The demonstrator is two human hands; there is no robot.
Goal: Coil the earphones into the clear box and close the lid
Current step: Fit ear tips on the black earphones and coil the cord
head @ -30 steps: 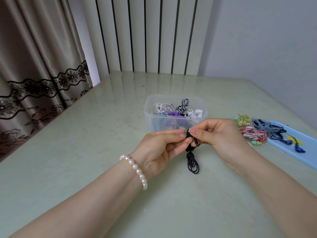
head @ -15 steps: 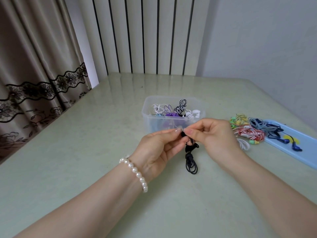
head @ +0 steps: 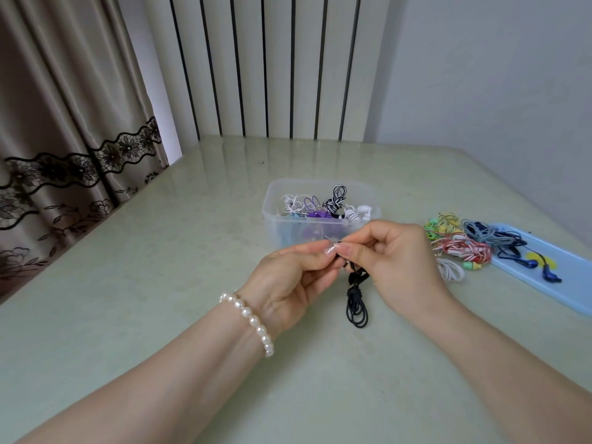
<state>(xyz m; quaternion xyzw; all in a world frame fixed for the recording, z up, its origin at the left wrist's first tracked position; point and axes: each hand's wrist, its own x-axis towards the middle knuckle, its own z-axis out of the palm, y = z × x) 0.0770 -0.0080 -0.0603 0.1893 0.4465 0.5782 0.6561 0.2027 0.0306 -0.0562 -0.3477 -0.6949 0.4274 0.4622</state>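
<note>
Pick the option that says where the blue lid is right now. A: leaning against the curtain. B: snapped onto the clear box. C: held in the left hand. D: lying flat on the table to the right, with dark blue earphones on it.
D: the blue lid lies flat on the table at the right with dark blue earphones on it, while the clear box stands open.

A bundle of thin black earphone cable, wound into long narrow loops and cinched near its top, hangs upright with its lower loops touching the pale green tabletop. Just behind it stands a clear rectangular plastic box, open-topped, holding white, purple and black-and-white striped coiled earphones; its lid is not identifiable.
</note>
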